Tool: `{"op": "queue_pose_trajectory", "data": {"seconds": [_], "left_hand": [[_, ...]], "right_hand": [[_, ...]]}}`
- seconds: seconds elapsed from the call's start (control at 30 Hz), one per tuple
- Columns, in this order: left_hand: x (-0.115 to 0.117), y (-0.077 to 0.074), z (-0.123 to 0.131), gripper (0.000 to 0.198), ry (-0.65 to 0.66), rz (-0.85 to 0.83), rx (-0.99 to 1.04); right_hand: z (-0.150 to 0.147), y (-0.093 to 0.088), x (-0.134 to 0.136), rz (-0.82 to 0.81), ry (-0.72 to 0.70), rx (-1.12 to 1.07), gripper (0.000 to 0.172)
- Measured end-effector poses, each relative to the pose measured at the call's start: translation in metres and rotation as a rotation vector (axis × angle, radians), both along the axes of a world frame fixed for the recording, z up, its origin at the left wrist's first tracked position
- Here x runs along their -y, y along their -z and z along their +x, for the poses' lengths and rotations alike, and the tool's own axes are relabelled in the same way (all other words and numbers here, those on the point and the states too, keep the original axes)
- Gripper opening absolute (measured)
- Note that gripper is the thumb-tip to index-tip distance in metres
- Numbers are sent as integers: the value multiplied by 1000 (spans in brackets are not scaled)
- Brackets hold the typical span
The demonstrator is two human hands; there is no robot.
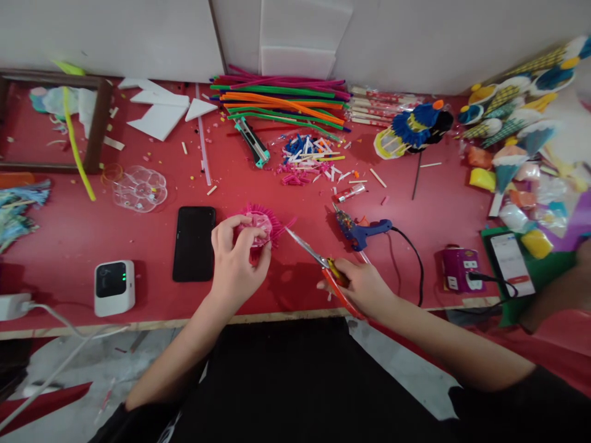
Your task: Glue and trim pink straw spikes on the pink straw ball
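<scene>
My left hand (241, 261) is closed around a round pink craft piece (258, 223) with a magenta fringed edge. One strand of the fringe sticks out to the right. In my right hand (364, 286) are scissors (318, 257) with red and yellow handles. Their blades point up and left, and the tip lies close to the protruding strand. Whether the tip touches it, I cannot tell. A blue glue gun (362, 232) rests just beyond my right hand. The black phone (194, 243) lies to the left of my left hand.
Pipe cleaners (281, 98), a utility knife (252, 143) and a pile of cut bits (311, 157) lie toward the back. A purple power adapter (462, 269) sits right, a white device (114, 288) left. Another person's arm (561, 289) shows at the right edge.
</scene>
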State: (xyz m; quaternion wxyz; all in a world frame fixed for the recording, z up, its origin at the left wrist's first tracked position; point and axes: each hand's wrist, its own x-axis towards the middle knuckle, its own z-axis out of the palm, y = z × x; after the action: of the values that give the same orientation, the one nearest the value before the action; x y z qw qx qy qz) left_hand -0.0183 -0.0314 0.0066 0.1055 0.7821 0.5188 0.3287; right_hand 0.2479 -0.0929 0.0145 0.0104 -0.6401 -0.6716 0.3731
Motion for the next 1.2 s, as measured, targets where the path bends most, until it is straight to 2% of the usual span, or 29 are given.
{"op": "queue_pose_trajectory", "data": {"seconds": [0.17,0.3,0.4,0.47,0.53,0.6,0.67,0.8,0.97,1.03,1.13,1.2], "left_hand": [[1,-2,-3,20,22,-9,-6],[0,0,-2,20,28,7,-13],[-1,2,-2,18,24,28,-20],[-1,3,-2,18,19,35,-21],[-1,3,-2,19,20,43,-16],[-1,4,-3,19,23,51,-14],[0,5,-3,18,20,61,-16],[-1,6,-3,16,22,75,-27],[-3,5,-5,16,34,79,-39],[-3,5,-7,15,32,84,-30],[-3,6,-9,15,41,101,-11],[-4,7,-10,15,52,112,0]], "right_hand": [[5,9,0,5,110,251,44],[1,8,0,-12,14,397,31],[-5,-1,-3,97,-85,437,24],[-9,-6,-9,270,-115,367,21],[-12,-6,-21,482,-136,174,24],[-17,-1,-38,662,-174,-24,25],[-24,9,-58,752,-224,-111,25],[-38,31,-89,722,-290,-86,31],[-28,44,-100,622,-426,-197,29],[-18,44,-102,631,-379,-295,29],[-10,36,-114,669,-177,-360,27],[-16,29,-131,665,-57,-341,26]]}}
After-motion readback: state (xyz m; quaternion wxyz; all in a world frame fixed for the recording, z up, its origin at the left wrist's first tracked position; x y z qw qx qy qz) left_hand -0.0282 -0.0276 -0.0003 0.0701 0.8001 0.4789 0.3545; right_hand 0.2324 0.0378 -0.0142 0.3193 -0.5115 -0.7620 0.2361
